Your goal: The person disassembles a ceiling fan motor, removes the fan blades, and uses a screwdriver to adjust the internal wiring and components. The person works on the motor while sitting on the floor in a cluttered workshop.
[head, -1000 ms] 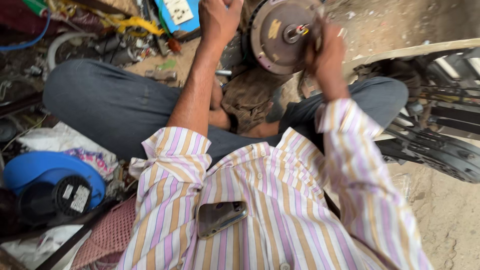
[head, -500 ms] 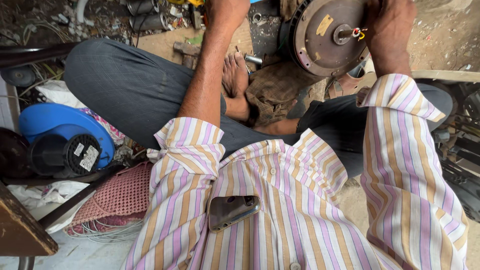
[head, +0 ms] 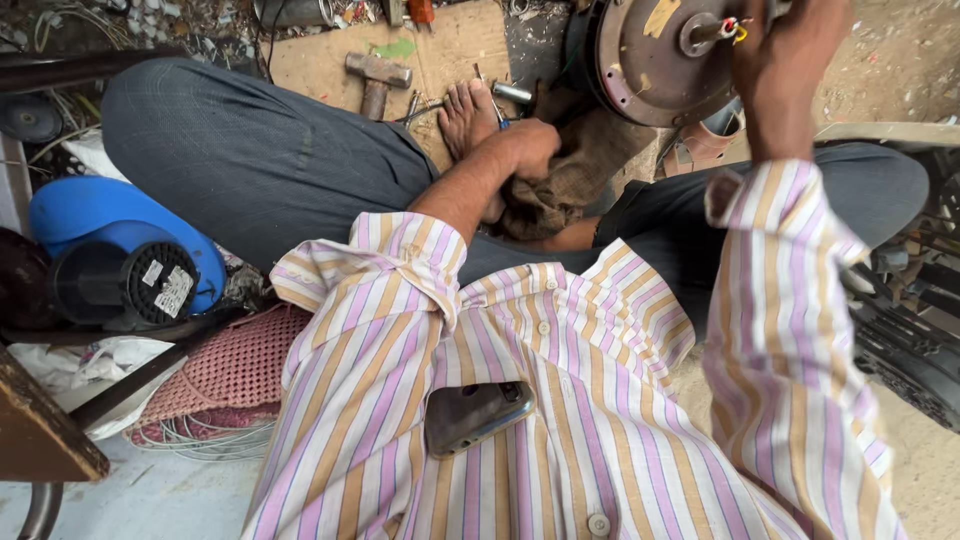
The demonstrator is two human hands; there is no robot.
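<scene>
A round, rusty metal motor housing [head: 650, 70] with a central shaft and coloured wires [head: 712, 30] stands on edge before my crossed legs. My right hand [head: 790, 75] grips its right side near the shaft. Lower down, my left hand [head: 525, 150] is closed on a brown sackcloth [head: 575, 190] in my lap, beside my bare foot [head: 468, 115]. A phone [head: 475, 415] sticks out of my striped shirt's pocket.
A hammer [head: 375, 78] and small metal tools lie on a wooden board [head: 450, 45] beyond my foot. At left are a blue round casing [head: 100, 215], a black cylinder [head: 130, 285], a pink woven mat [head: 230, 370] and a wooden stool corner [head: 40, 430]. Black machine parts [head: 910, 330] crowd the right.
My left hand has come down from the top of the motor to the sackcloth in my lap. My right hand stays on the motor. The view has tilted downward.
</scene>
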